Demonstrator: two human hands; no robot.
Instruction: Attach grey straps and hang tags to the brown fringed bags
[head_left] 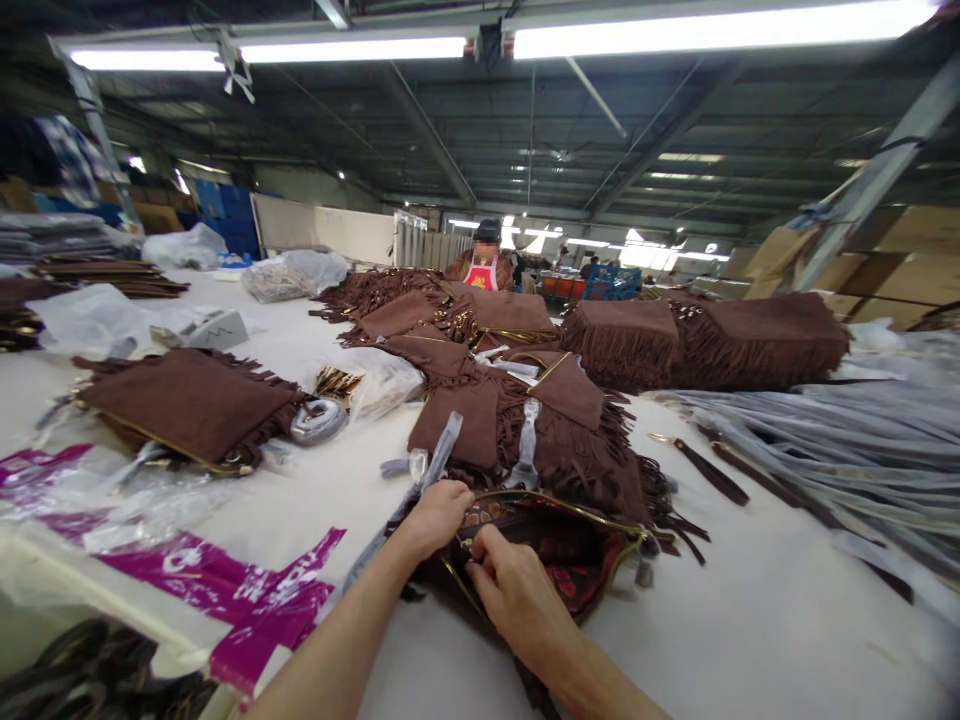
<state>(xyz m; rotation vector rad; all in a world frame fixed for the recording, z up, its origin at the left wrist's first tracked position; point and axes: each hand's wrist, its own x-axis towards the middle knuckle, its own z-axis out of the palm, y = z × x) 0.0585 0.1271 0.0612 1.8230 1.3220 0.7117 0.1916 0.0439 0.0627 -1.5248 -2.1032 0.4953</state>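
A brown fringed handbag (600, 535) lies on the table before me, its gold zip open. Inside, a patterned red and dark lining shows. My left hand (444, 515) is closed on the bag's left end, by the zip's edge. At the mouth of the bag, my right hand (517, 590) has thumb and fingers pinched together near a small gold-coloured metal part; what they hold is hidden. A plastic-wrapped strap (442, 450) runs beside my left hand. Just behind, more brown suede bags (457, 425) lie in a heap.
Another brown bag (187, 405) lies to the left, beside a coiled wrapped strap (319, 420). Purple printed tape (277, 600) covers the near left edge. Wrapped straps (825, 440) and a wrist strap (712, 472) lie right. A person (484, 265) stands across the table.
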